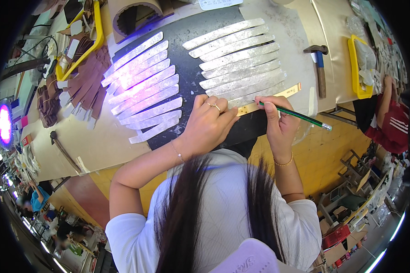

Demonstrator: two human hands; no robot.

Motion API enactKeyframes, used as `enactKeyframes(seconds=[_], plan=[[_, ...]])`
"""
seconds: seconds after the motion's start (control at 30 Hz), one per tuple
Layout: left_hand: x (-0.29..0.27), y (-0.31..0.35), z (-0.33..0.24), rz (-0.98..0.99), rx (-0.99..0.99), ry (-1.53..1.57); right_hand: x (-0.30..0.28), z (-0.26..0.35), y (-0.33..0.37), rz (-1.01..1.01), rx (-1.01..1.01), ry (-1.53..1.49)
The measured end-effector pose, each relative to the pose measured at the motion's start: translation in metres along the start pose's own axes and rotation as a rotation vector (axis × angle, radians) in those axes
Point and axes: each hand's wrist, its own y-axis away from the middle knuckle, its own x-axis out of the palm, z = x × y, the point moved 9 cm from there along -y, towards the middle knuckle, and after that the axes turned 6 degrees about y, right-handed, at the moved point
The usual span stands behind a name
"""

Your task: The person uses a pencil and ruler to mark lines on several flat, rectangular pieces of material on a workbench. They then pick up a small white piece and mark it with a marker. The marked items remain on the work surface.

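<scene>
Head view, directions read from its middle. I have the right hand (pixel 281 119) at 2 to 3 o'clock, fingertips pinching the pencil (pixel 303 117), its tip beside the upper edge of the ruler (pixel 287 93). The left hand (pixel 208 122), at 12, is bent and pressed down at the ruler's near end; I cannot tell whether it grips anything.

Progress: the left strips (pixel 143 98), at 10 to 11, and right strips (pixel 241 58), at 12 to 1, lie in rows on the mat (pixel 187 63). I cannot tell which are marked.

Surroundings: the hammer (pixel 321 75) lies on the table (pixel 100 150) at 2, apart from the ruler. Obstruction: the left hand hides nearby strip ends.
</scene>
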Motion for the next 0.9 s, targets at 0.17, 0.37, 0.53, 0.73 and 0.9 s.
enactKeyframes(seconds=[0.17,0.37,0.53,0.73,0.9], plan=[[-0.001,-0.003,-0.003,-0.009,0.017,-0.021,-0.002,0.003,0.000,-0.010,-0.012,0.005],[0.001,-0.004,-0.003,-0.007,0.021,-0.041,-0.003,0.003,0.001,-0.005,-0.003,0.031],[0.002,-0.005,-0.004,-0.009,0.020,-0.046,-0.002,0.002,0.003,0.000,0.002,0.039],[0.003,-0.005,-0.003,-0.012,0.022,-0.054,0.006,-0.001,0.007,0.061,0.016,0.074],[0.006,-0.003,-0.002,-0.005,0.020,-0.065,0.009,0.001,0.007,0.078,-0.010,0.124]])
